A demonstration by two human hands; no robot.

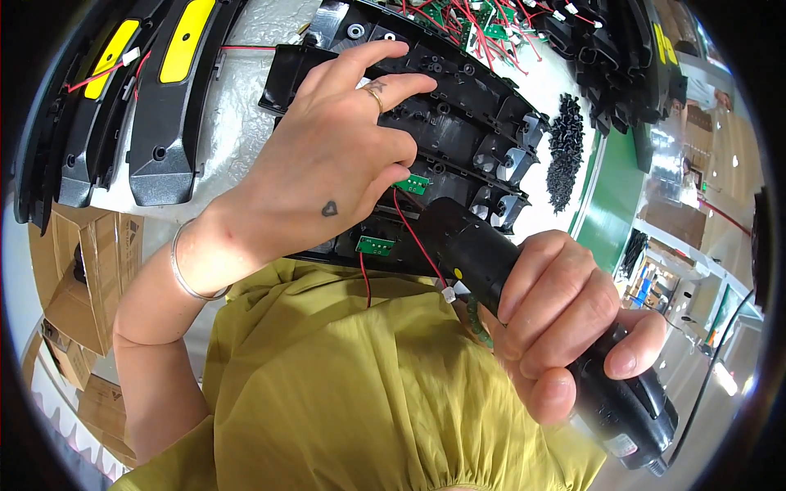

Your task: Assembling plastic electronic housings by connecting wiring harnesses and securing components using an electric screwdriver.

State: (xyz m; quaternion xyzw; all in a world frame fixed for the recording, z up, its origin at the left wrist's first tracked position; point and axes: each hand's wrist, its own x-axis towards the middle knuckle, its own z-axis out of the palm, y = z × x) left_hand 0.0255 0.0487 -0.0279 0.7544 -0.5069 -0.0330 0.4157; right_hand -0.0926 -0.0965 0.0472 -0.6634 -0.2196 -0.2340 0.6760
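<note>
My right hand (565, 307) is wrapped round a black electric screwdriver (479, 258), whose cord leaves its lower end. The tool slants up and left over the black plastic housings (458, 123), its front end close to a small green circuit board (412, 183) with a red wire. My left hand (332, 155) reaches over the same housings with its fingers apart. Its thumb tip is at the edge of that board; whether it presses on it I cannot tell. A second green circuit board (376, 245) with a red wire lies in the nearest housing. The screwdriver's tip is hidden.
Black housings with yellow panels (186, 41) lie at left on the white sheet (233, 106). A tangle of red-wired boards (483, 29) is at the back. Small black parts (565, 151) form a pile at right, near stacked black housings (614, 57). Cardboard boxes (98, 278) stand below left.
</note>
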